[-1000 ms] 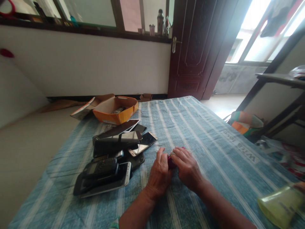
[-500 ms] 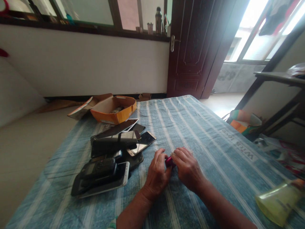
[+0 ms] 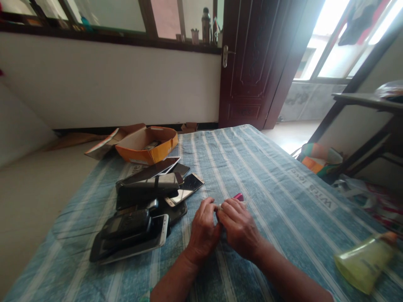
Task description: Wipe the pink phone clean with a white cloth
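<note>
My left hand (image 3: 204,224) is closed, thumb and fingers bent together against my right hand; what they grip is hidden. My right hand (image 3: 237,222) lies curled over a small shiny magenta object (image 3: 238,196), whose end sticks out past the knuckles. A scrap of whitish, thin material (image 3: 219,206) shows between the two hands, and its kind is not clear. To the left lies a pile of phones, with a gold-and-white smartphone (image 3: 185,191) nearest my hands. A white-edged smartphone (image 3: 165,230) and a black device (image 3: 127,224) are in the pile's front.
Behind the pile stands an open orange cardboard box (image 3: 151,157) with some items inside. A striped blue cloth (image 3: 273,201) covers the table. At the right edge lies a yellow translucent pouch (image 3: 362,264). A dark red door (image 3: 252,75) is beyond the table.
The magenta object, earlier between my hands, now pokes out beyond my right fingers. My right hand has shifted left, closer to my left hand. The view has moved slightly.
</note>
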### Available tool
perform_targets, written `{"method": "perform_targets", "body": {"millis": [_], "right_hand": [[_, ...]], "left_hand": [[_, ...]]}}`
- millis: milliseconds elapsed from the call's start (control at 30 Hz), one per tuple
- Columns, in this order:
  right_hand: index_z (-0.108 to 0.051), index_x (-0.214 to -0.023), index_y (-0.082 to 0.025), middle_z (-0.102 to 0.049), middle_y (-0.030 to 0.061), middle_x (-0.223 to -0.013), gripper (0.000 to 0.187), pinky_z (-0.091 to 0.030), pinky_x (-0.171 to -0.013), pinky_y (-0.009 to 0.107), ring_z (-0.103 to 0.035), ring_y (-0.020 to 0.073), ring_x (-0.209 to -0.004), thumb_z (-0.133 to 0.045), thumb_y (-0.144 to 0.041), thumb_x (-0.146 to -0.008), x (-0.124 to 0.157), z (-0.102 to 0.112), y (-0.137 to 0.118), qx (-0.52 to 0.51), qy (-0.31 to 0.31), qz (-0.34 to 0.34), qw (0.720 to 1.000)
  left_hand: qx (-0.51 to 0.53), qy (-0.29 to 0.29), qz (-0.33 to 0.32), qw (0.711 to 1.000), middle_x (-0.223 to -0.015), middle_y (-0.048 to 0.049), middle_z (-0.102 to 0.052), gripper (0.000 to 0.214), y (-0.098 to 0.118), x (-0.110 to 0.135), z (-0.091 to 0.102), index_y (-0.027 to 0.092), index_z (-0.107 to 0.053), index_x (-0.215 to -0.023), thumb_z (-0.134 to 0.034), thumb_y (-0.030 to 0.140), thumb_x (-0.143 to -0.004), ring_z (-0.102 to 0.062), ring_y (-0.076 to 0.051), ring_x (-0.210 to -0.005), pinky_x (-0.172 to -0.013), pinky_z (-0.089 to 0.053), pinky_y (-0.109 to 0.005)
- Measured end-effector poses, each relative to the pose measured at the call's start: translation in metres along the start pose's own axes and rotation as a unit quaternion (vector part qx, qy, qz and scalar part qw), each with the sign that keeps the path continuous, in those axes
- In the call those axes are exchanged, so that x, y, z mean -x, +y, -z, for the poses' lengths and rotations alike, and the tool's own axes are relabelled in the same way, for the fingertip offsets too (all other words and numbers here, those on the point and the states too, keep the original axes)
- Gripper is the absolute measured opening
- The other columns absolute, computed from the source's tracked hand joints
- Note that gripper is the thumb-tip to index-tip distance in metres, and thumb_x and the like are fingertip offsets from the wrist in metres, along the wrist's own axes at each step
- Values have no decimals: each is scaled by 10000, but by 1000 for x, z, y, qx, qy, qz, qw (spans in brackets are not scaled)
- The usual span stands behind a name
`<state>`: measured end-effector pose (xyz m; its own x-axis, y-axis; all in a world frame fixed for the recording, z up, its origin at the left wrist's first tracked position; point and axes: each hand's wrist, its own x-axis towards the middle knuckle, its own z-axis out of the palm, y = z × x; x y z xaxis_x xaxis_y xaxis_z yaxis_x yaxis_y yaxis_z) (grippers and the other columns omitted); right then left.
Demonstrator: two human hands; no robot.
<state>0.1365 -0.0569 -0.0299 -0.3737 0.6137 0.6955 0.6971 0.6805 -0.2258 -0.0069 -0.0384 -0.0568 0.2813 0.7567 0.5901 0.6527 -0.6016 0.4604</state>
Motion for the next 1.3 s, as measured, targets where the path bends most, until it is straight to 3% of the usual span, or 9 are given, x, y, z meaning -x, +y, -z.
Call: {"method": "perform_targets", "body": {"millis": [267,500,833,967,1167,1300], "right_hand": [[-630,-867,-175,-589,66,-809,236,-437,-898,383,-542,221,-902,-411,-104,-917,0,4,17,54,1,-42,998],[-638,-918,-174,-612,75,-835,265,-455,-813,337,-548,224,-898,-395,-71,-902,9,7,49,113,23,-99,988],[-637,-917,-178,-621,83,-886,254,-431,-944,416,-554,238,-1005,-392,-113,-936,4,-1,9,50,17,-5,999],[-641,-934,-171,-630,89,-892,246,-425,-960,427,-564,240,-1013,-401,-118,-935,3,-1,9,45,11,-2,999],[-670,-945,-195,-664,87,-931,271,-482,-894,368,-599,228,-997,-419,-102,-907,7,4,37,44,35,-91,994],[-697,-980,-209,-692,62,-982,314,-524,-825,286,-654,177,-914,-447,-76,-846,11,1,55,-58,81,-192,976]], "left_hand": [[-6,-2,13,1000,-1112,-146,-612,49,3,-2,0,179,-533,-890,-527,203,-848,-618,-263,-1062,-872,-558,-406],[-6,-11,9,1000,-1128,-150,-611,138,5,-2,0,176,-530,-895,-589,126,-780,-616,-273,-1068,-882,-550,-410],[-8,-10,-3,1000,-1102,-146,-620,73,1,-1,0,172,-540,-910,-510,211,-855,-624,-259,-1042,-865,-561,-406],[-8,-7,-4,1000,-1101,-146,-620,82,2,-2,1,171,-543,-918,-505,210,-855,-625,-259,-1043,-867,-561,-409],[-4,-9,3,1000,-1119,-142,-612,95,3,-2,-1,182,-530,-907,-558,168,-818,-617,-269,-1067,-877,-554,-412],[-8,-11,5,1000,-1124,-142,-607,150,3,-3,-1,184,-525,-904,-587,132,-777,-616,-274,-1063,-875,-551,-411]]}}
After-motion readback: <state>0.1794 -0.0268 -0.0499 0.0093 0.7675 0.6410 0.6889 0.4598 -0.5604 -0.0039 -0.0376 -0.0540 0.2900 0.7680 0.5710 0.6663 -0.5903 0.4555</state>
